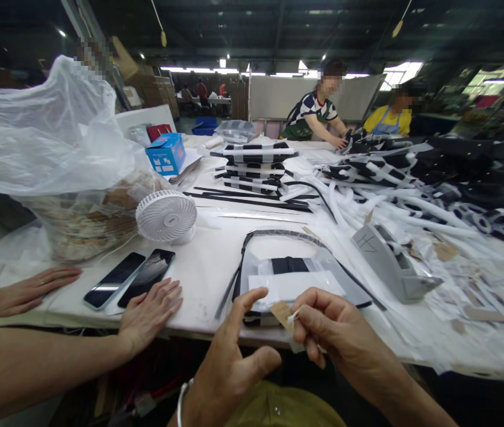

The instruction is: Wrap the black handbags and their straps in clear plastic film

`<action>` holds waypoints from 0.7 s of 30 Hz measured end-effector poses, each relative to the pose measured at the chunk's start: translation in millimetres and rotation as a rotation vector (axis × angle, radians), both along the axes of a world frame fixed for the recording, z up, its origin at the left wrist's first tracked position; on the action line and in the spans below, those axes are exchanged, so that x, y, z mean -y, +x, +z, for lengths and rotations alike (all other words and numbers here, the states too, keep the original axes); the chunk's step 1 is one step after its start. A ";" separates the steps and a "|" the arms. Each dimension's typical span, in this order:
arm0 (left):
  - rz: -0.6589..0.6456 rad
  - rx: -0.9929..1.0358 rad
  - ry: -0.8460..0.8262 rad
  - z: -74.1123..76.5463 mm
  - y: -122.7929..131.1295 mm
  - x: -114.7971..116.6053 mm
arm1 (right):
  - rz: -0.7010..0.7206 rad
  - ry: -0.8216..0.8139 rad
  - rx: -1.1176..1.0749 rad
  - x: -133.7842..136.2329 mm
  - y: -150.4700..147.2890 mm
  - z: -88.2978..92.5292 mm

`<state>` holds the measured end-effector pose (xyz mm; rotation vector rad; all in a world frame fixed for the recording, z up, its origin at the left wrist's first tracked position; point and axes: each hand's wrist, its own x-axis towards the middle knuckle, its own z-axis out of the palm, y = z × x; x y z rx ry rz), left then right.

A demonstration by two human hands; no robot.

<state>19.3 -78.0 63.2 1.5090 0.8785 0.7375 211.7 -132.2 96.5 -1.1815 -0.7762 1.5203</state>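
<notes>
A small brown tag [282, 314] with a white string is pinched between the fingers of my right hand [332, 326]. Just left of it, my left hand [238, 356] is raised with thumb and fingers apart and nothing in its grasp. Behind both hands a bag [252, 267] with a dark strap lies on the table, wrapped in pale, translucent material, with a white sheet [296, 286] on its front.
A co-worker's two hands [151, 311] rest on the table at left, near two phones [116, 279]. Around are a white fan [166, 216], a blue box [165, 155], stacked wrapped bags [256, 169], a grey tape dispenser [383, 261] and white strips. Two people work across the table.
</notes>
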 end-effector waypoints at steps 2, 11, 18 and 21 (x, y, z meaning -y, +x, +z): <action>-0.177 0.099 -0.035 9.7 11.1 3.9 | 0.039 0.010 0.005 3.2 -4.3 4.3; -0.321 0.021 -0.103 -9.6 21.0 3.8 | 0.105 -0.046 0.262 13.5 22.9 7.5; -0.237 -0.155 0.200 -13.8 13.0 -7.7 | 0.375 -0.062 0.672 13.8 41.1 4.4; -0.251 -0.057 -0.005 -16.2 21.8 -2.7 | 0.354 0.146 0.544 8.7 39.6 9.8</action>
